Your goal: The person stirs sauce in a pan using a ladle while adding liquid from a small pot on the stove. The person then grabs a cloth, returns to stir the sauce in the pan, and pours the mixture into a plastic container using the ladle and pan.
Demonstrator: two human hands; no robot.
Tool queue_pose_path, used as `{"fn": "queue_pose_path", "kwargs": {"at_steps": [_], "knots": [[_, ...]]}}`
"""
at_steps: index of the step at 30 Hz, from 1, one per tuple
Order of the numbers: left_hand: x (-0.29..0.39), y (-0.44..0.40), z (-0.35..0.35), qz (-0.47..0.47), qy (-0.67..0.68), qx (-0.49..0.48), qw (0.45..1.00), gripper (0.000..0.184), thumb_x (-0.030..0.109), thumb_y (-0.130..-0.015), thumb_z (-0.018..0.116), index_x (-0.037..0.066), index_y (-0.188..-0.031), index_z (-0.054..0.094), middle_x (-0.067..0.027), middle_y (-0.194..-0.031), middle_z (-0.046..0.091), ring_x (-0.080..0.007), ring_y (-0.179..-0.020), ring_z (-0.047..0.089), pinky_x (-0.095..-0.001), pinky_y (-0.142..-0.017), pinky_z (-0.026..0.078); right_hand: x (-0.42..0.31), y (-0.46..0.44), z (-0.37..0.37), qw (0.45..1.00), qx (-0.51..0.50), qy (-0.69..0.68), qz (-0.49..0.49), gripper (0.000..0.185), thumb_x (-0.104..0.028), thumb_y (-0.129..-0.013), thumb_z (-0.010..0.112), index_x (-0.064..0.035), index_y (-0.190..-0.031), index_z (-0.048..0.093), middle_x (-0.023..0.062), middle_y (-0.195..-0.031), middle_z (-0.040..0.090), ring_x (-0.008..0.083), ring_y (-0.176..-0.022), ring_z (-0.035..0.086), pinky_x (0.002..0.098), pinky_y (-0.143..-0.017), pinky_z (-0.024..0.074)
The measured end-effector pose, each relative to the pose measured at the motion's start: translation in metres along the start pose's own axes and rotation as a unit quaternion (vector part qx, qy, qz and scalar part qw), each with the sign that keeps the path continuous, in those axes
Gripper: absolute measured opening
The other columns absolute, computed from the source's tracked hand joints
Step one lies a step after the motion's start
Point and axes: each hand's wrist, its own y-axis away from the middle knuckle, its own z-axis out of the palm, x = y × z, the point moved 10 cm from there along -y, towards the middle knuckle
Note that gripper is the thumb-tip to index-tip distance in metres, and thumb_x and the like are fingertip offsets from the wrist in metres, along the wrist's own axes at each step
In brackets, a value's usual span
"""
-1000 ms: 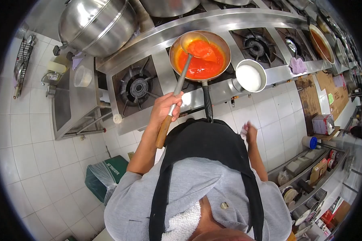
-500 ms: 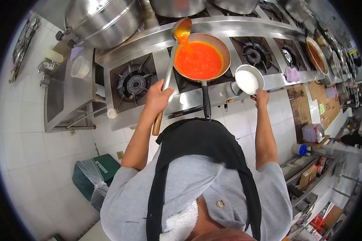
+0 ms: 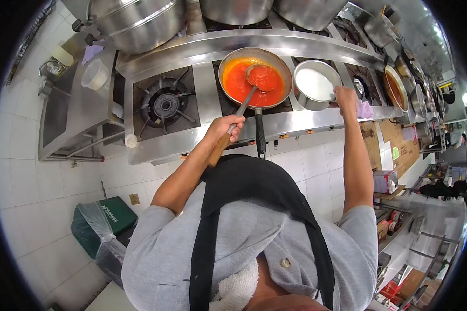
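Note:
My left hand (image 3: pixel 227 128) is wrapped round the wooden-ended handle of a long metal ladle (image 3: pixel 245 102). The ladle's bowl rests in red sauce (image 3: pixel 234 85), filled with it, inside a frying pan (image 3: pixel 283 63) on a burner. Orange oil shows at the sauce's left edge. The pan's black handle (image 3: pixel 260 132) points towards me, and neither hand is on it. My right hand (image 3: pixel 346 99) is closed at the right side of a metal saucepan (image 3: pixel 312 102) of white liquid (image 3: pixel 314 83). The saucepan is close to the frying pan's right side; my fingers hide its grip.
An unused burner (image 3: pixel 166 105) lies left of the frying pan. Large metal pots (image 3: pixel 236 11) stand along the back. At right are a purple cloth (image 3: pixel 365 110) and a wide pan of brown liquid (image 3: pixel 394 89). A green bin (image 3: pixel 114 213) stands on the floor at left.
The ladle, which was raised and pouring sauce, has come down into the frying pan. My right hand has moved the saucepan up and inward over the stove, nearer the pan.

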Motion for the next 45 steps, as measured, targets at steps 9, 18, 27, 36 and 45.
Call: {"fn": "queue_pose_path", "kwargs": {"at_steps": [9, 18, 27, 36, 45], "knots": [[0.034, 0.05, 0.005, 0.074, -0.129, 0.074, 0.986, 0.02, 0.021, -0.087, 0.059, 0.002, -0.082, 0.056, -0.0014, -0.051, 0.046, -0.009, -0.037, 0.042, -0.0239, -0.033, 0.033, -0.056, -0.017, 0.047, 0.99, -0.04, 0.124, -0.054, 0.028, -0.018, -0.072, 0.058, 0.0092, -0.078, 0.063, 0.0225, -0.074, 0.064, 0.0313, -0.063, 0.066, 0.0396, -0.052, 0.057], [0.062, 0.074, -0.01, 0.137, -0.175, 0.136, 0.965, 0.02, 0.02, -0.082, 0.062, 0.003, -0.073, 0.055, -0.0006, -0.055, 0.049, -0.0077, -0.041, 0.045, -0.0242, -0.035, 0.036, -0.087, -0.03, 0.078, 0.966, -0.05, 0.233, -0.103, 0.03, -0.021, -0.074, 0.053, 0.0073, -0.072, 0.063, 0.023, -0.065, 0.063, 0.032, -0.056, 0.065, 0.0383, -0.059, 0.0535], [0.074, 0.083, -0.023, 0.141, -0.223, 0.152, 0.952, 0.019, 0.018, -0.082, 0.061, 0.002, -0.073, 0.055, -0.0005, -0.056, 0.049, -0.0076, -0.04, 0.046, -0.0253, -0.034, 0.036, -0.094, -0.038, 0.083, 0.955, -0.032, 0.28, -0.098, 0.032, -0.023, -0.074, 0.052, 0.0056, -0.068, 0.065, 0.0245, -0.063, 0.063, 0.035, -0.063, 0.066, 0.04, -0.068, 0.0523], [0.084, 0.074, -0.045, 0.148, -0.334, 0.146, 0.919, 0.019, 0.015, -0.081, 0.061, -0.003, -0.082, 0.055, -0.006, -0.06, 0.053, -0.0135, -0.045, 0.052, -0.0297, -0.043, 0.041, -0.107, -0.025, 0.079, 0.942, -0.005, 0.321, -0.102, 0.032, -0.026, -0.075, 0.056, 0.0047, -0.072, 0.066, 0.0239, -0.067, 0.064, 0.0353, -0.068, 0.066, 0.0417, -0.071, 0.0526], [0.103, 0.034, -0.07, 0.277, -0.599, 0.169, 0.732, 0.027, 0.02, -0.081, 0.059, -0.006, -0.089, 0.057, -0.0135, -0.068, 0.058, -0.0217, -0.066, 0.062, -0.0385, -0.058, 0.046, -0.028, 0.01, 0.063, 0.981, -0.019, -0.139, 0.132, 0.021, -0.008, -0.077, 0.053, 0.0109, -0.085, 0.057, 0.0167, -0.075, 0.059, 0.0275, -0.057, 0.06, 0.0362, -0.047, 0.0553]]}}
